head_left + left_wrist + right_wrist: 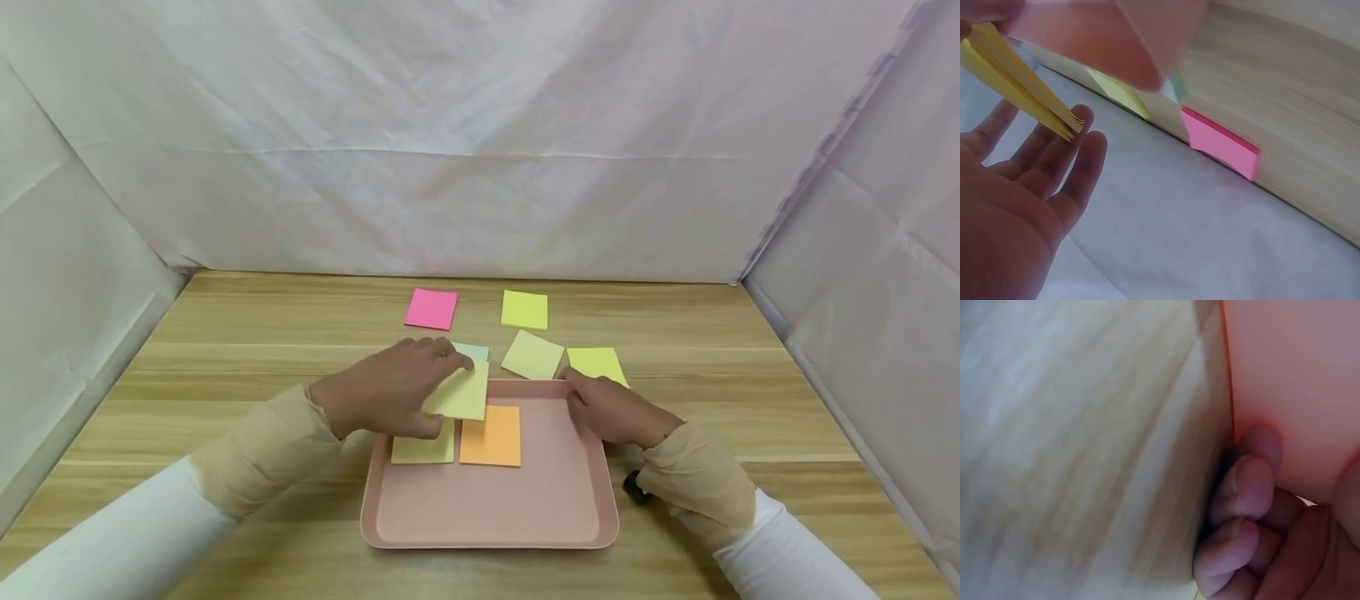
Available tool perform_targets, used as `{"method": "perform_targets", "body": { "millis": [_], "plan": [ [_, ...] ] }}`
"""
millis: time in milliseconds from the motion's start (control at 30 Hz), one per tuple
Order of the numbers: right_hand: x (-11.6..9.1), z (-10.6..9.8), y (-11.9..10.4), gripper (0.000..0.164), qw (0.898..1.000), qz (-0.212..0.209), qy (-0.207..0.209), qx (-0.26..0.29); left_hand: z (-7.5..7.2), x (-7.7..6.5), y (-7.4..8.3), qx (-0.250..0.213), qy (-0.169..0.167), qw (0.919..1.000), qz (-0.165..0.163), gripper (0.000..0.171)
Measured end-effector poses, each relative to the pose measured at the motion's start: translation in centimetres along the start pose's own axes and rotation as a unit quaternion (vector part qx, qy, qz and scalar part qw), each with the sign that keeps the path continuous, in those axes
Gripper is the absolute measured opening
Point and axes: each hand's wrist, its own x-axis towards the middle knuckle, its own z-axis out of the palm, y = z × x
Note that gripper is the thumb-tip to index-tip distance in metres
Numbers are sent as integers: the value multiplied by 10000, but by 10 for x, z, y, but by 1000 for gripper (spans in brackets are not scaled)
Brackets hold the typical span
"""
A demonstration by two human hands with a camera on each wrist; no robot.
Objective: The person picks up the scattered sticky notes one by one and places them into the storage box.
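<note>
My left hand pinches a pale yellow sticky note pad above the far left part of a pink tray. In the left wrist view the pad is seen edge-on, its sheets slightly fanned against the fingers. Inside the tray lie a pale yellow-green pad, partly covered by the hand, and an orange pad. At the tray's far right corner my right hand grips the rim. The right wrist view shows its curled fingers against the tray wall.
Beyond the tray lie a pink pad, a yellow pad, a tilted pale yellow pad, another yellow pad and a partly hidden mint pad. A small black object is beside the right wrist. White cloth encloses the wooden table.
</note>
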Motion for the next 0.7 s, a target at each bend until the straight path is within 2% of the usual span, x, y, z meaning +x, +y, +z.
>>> {"method": "perform_targets", "body": {
  "millis": [133,333,533,700],
  "plan": [
    [-2,-1,3,13,9998,-25,-18,198,6,9,14,98,-286,9993,216,63],
    [-4,-6,10,11,9956,52,-172,921,16,26,34,168,-682,9951,702,66],
    [-2,-10,16,37,9892,-18,-236,1446,22,40,46,405,-930,9885,1120,61],
    [-1,-13,17,36,9862,-143,-307,1623,28,48,52,679,-996,9822,1442,61]
  ]
}}
